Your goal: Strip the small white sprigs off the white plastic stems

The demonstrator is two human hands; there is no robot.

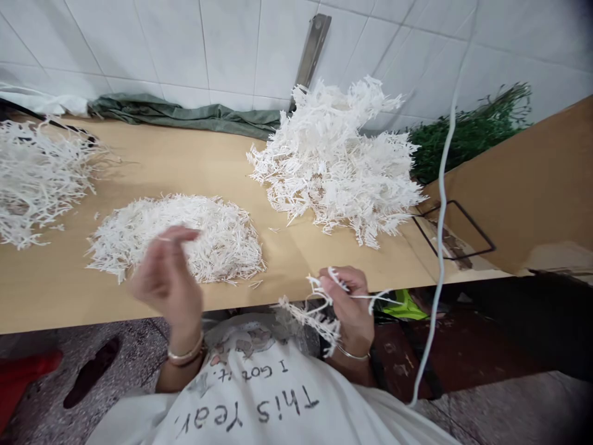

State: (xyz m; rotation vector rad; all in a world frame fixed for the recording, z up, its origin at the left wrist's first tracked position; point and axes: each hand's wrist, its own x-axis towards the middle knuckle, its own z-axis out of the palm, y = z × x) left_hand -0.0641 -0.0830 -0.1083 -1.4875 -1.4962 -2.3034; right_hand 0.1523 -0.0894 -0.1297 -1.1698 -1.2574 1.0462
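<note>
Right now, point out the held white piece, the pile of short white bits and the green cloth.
Held white piece (317,319), head view: frayed part beside the right hand (351,306).
Pile of short white bits (227,238), head view: its uncovered right side.
Green cloth (185,116), head view: middle of its length.

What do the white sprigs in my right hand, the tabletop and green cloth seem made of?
White sprigs: probably matte plastic, from their thin, evenly coloured branching strands. Tabletop: perhaps paper or board; dull tan surface. Green cloth: likely matte fabric, lying in soft folds.
</note>
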